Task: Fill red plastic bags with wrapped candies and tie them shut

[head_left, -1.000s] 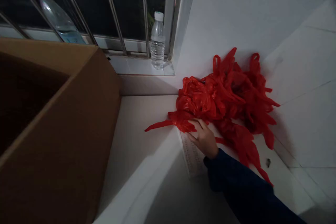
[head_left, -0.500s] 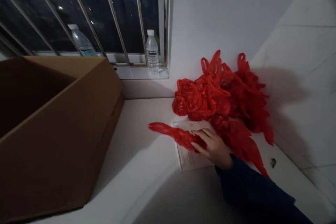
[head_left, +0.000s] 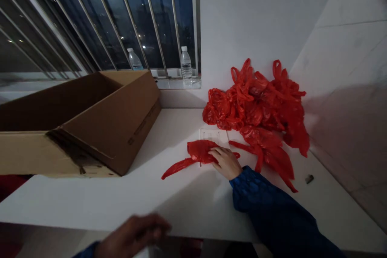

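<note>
A red plastic bag (head_left: 201, 151) lies crumpled over a printed sheet of paper (head_left: 222, 135), one long strip of it stretching left across the white tabletop. My right hand (head_left: 225, 163) grips the bag's right part, fingers bent over the film. Low in the view, at the table's front edge, is my left hand (head_left: 133, 234). It is somewhat blurred, its fingers loosely stretched with nothing seen in them. Behind and right of my right hand, a heap of red plastic bags (head_left: 256, 100) rests against the wall, a few lying loose in front of it.
On the left stands an open cardboard box (head_left: 117, 117), its near corner torn. Two clear water bottles, the right bottle (head_left: 186, 66) and the left bottle (head_left: 135, 60), stand by the barred window. A small dark object (head_left: 309, 179) lies near the table's right edge.
My right hand and the bag have moved slightly nearer and left, and the bag has spread wider. My left hand has come into view. The camera has tilted, showing more of the box.
</note>
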`<state>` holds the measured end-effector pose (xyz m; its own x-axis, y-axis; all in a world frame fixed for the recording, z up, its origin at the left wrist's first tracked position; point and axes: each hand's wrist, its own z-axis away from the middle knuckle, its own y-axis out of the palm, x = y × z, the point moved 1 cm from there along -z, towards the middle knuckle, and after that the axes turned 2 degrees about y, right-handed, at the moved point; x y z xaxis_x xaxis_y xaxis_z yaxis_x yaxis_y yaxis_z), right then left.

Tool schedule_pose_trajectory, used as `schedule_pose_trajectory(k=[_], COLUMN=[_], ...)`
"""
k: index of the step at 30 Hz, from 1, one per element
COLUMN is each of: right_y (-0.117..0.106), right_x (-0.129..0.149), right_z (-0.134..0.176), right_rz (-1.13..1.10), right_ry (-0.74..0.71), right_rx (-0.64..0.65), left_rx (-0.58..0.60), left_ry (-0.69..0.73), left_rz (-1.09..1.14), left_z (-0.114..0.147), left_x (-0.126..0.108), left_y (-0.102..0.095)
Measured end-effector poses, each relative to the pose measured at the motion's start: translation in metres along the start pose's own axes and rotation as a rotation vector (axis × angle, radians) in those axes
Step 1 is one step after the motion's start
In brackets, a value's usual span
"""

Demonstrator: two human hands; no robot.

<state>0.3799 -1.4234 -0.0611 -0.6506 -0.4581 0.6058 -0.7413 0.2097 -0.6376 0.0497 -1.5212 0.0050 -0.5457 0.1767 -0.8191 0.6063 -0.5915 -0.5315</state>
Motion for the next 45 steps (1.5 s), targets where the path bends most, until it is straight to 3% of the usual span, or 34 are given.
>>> schedule_pose_trajectory(k=[1,3,4,6,10,13,19,26,34,37,42,43,45], right_y=[-0.001,-0.008,-0.012,-0.018,-0.015,-0.006,0.003,0.014,0.013,0.003,0.004,0.010,0.025], right_x=[-0.001,-0.003,-0.004,-0.006,-0.016,-0.031,-0.044,-0.030,-0.034,-0.028,-0.004,0.001,0.006], right_z=[-0.002,-0.008,-0.012,-0.020,-0.034,-0.037,-0.024,-0.017,-0.014,-0.012,-0.016,-0.017,-0.019], right_rz=[-0.039,-0.108,-0.146,-0.212,-0.256,-0.219,-0.122,-0.128,-0.182,-0.104,0.185,0.223,0.294], right_ry=[0.007,0.028,0.035,0.035,0.058,0.142,0.228,0.184,0.140,0.116,0.098,0.082,0.041], right_rx=[-0.014,-0.051,-0.062,-0.059,-0.072,-0.175,-0.287,-0.167,-0.197,-0.232,-0.331,-0.302,-0.194], left_rx=[-0.045,-0.245,-0.388,-0.491,-0.303,-0.332,-0.360,-0.356,-0.449,-0.570,-0.858,-0.857,-0.746], left_ry=[0.015,0.094,0.159,0.271,0.348,0.307,0.318,0.329,0.353,0.382,0.412,0.432,0.486], left_rz=[-0.038,-0.113,-0.139,-0.139,0.067,0.100,0.162,0.118,0.184,0.177,0.070,-0.003,-0.268], left_z=[-0.017,-0.060,-0.084,-0.131,-0.201,-0.226,-0.227,-0.224,-0.226,-0.222,-0.210,-0.208,-0.207], left_x=[-0.006,-0.018,-0.022,-0.026,-0.014,0.006,0.026,0.024,0.028,0.029,0.019,0.014,0.004], left_y=[-0.011,-0.032,-0.039,-0.043,-0.030,-0.027,-0.034,-0.031,-0.030,-0.039,-0.036,-0.030,-0.015])
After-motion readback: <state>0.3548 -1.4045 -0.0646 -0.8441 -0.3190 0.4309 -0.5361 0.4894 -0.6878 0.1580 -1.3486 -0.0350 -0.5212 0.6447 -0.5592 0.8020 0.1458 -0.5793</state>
